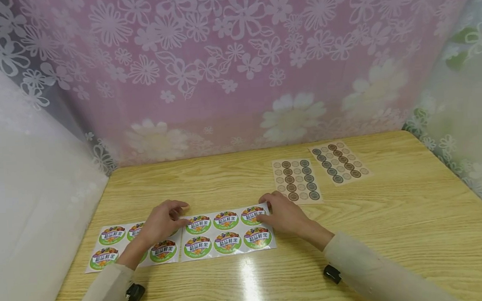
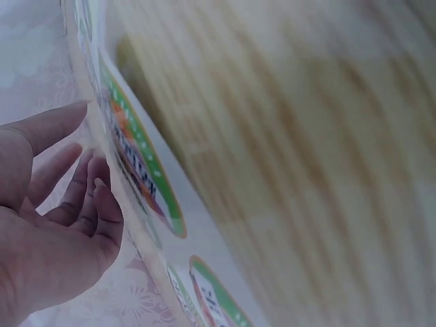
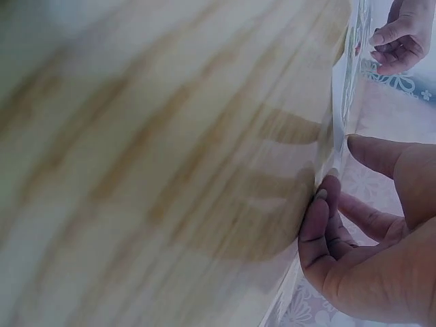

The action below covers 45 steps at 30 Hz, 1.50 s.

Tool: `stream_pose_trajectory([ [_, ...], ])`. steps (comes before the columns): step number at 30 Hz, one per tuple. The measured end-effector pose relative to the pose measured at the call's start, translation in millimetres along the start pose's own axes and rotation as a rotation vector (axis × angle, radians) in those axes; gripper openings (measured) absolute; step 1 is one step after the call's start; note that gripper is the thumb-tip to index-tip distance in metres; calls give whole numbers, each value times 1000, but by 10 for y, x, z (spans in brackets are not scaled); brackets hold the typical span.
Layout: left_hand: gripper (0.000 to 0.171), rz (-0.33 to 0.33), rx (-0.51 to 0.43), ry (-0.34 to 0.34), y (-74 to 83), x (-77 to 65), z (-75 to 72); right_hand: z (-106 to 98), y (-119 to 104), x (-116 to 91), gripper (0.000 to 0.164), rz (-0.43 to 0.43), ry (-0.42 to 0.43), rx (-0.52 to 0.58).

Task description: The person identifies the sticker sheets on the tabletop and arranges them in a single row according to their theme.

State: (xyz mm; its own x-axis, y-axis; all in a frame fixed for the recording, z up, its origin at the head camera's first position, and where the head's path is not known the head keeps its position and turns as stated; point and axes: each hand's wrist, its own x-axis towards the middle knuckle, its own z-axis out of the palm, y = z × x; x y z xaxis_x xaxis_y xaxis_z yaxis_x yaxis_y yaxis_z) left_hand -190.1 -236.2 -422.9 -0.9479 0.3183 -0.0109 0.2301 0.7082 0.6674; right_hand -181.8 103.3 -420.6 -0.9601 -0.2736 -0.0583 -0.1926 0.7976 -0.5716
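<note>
Two white sheets of round "Fresh Fruit" stickers lie side by side on the table. My left hand is over the left sheet, hiding some stickers. Its thumb tip is at the right sheet's upper left corner, and the other fingers curl loosely with nothing between them. At the upper right corner of the right sticker sheet, my right hand holds the edge, thumb over the top right sticker. In the right wrist view, curled fingertips meet the sheet's edge below the thumb.
Farther back on the wooden table lie two beige sheets with small round brown and grey stickers, a nearer sheet and a farther sheet. Floral curtains hang behind and at the sides. Small black devices sit under the sleeves.
</note>
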Motion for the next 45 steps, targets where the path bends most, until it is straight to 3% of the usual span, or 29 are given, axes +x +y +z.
stream_pose_trajectory([
  [5,40,-1,-30,45,26,-23,-20,-54,21,-49,45,10,-5,6],
  [12,43,13,-41,43,60,-39,-8,-168,73,-121,42,5,-16,-22],
  [19,41,32,-16,58,157,-60,23,-305,172,-157,39,-69,-36,18],
  [25,40,79,68,75,265,-31,61,-405,240,-174,41,-153,-46,43],
  [34,44,137,195,87,498,51,161,-587,363,-187,48,-249,-22,-130],
  [40,50,220,290,114,644,138,254,-728,508,-220,53,-307,8,-275],
  [45,56,261,372,109,773,205,329,-816,642,-251,58,-279,47,-389],
])
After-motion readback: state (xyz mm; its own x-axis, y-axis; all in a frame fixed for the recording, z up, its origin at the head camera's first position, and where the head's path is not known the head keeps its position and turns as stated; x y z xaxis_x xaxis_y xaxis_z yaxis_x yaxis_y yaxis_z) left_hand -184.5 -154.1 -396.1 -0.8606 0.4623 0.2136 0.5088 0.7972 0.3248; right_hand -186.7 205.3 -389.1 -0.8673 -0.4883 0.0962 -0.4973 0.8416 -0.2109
